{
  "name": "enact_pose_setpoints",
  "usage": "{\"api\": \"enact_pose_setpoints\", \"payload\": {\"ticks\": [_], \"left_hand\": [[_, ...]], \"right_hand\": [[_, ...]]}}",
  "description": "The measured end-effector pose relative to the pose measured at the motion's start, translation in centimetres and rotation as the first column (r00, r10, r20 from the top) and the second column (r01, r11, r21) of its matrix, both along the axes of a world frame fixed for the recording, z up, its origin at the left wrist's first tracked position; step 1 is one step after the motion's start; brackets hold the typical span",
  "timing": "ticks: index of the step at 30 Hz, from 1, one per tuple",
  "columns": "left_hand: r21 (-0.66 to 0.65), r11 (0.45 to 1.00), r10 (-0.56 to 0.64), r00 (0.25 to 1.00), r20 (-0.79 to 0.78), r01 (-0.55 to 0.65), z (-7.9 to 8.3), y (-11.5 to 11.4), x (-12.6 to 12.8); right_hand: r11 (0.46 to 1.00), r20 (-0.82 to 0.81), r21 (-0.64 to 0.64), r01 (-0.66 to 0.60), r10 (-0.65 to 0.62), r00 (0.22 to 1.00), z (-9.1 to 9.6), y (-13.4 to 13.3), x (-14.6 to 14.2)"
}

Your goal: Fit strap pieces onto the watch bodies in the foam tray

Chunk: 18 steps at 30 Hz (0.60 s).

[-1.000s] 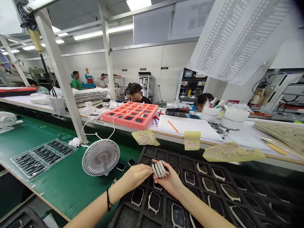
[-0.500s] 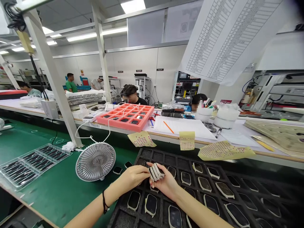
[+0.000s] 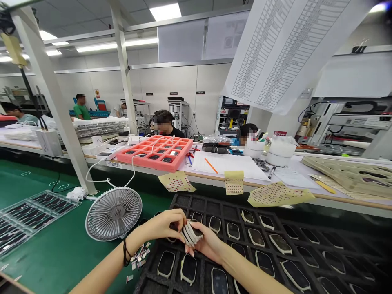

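In my right hand (image 3: 211,244) is a small stack of smartwatch cases (image 3: 192,233) with pale frames and dark faces. The fingers wrap round the stack from the right. My left hand (image 3: 172,223), a dark band on its wrist, meets the stack from the left, with thumb and fingers closed on its outer end. Whether it grips one case or several is hidden. Both hands hover over a black foam tray (image 3: 228,210) whose pockets hold many more smartwatch cases, such as one watch case (image 3: 188,268) just below the hands.
A grey fan (image 3: 114,214) stands left of my hands. Small labelled pieces (image 3: 141,256) lie by the tray, and a clear tray (image 3: 33,212) of dark parts lies further left. A shelf (image 3: 211,176) ahead carries a pink foam tray (image 3: 156,165) and papers. People sit beyond.
The view has turned slightly right. My left thumb and fingers now span the outer end of the stack, where before the fingertips met at its edge. The right hand still holds the stack.
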<state>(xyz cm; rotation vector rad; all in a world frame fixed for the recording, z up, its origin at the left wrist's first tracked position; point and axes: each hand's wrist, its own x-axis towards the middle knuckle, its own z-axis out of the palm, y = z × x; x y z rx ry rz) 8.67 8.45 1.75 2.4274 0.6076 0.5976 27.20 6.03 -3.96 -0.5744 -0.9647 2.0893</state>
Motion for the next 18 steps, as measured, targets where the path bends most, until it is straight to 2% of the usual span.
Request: {"api": "enact_pose_setpoints", "payload": {"ticks": [6, 8, 10, 11, 14, 16, 18], "left_hand": [[0.103, 0.994, -0.021, 0.996, -0.087, 0.030, -0.1, -0.1, 0.3], [0.140, 0.990, 0.026, 0.997, -0.067, -0.016, -0.2, -0.3, -0.4], [0.133, 0.980, 0.148, 0.989, -0.016, -0.145, -0.3, -0.7, -1.7], [0.118, 0.962, 0.250, 0.968, -0.007, -0.247, -0.4, -1.0, -2.6], [0.116, 0.824, 0.564, 0.821, -0.086, -0.554, -1.5, -2.3, -5.5], [0.153, 0.757, 0.654, 0.735, -0.179, -0.636, -2.9, -3.4, -7.2], [0.167, 0.757, 0.652, 0.714, -0.256, -0.632, -4.7, -4.4, -8.3]], "right_hand": [[0.999, 0.055, -0.010, 0.041, -0.040, 0.998, -0.1, -0.5, 0.0], [0.997, 0.061, -0.032, 0.068, -0.066, 0.996, 0.2, -0.9, -0.1], [0.994, 0.062, -0.048, 0.095, -0.092, 0.994, 0.7, -1.2, 0.0], [0.993, 0.057, -0.055, 0.103, -0.100, 0.993, 1.0, -1.4, 0.0], [0.989, 0.044, -0.096, 0.113, -0.109, 0.993, 1.4, -1.4, 0.1], [0.986, 0.039, -0.126, 0.108, -0.104, 0.994, 1.5, -1.4, 0.1], [0.986, 0.039, -0.136, 0.097, -0.093, 0.995, 1.4, -1.3, 0.1]]}}
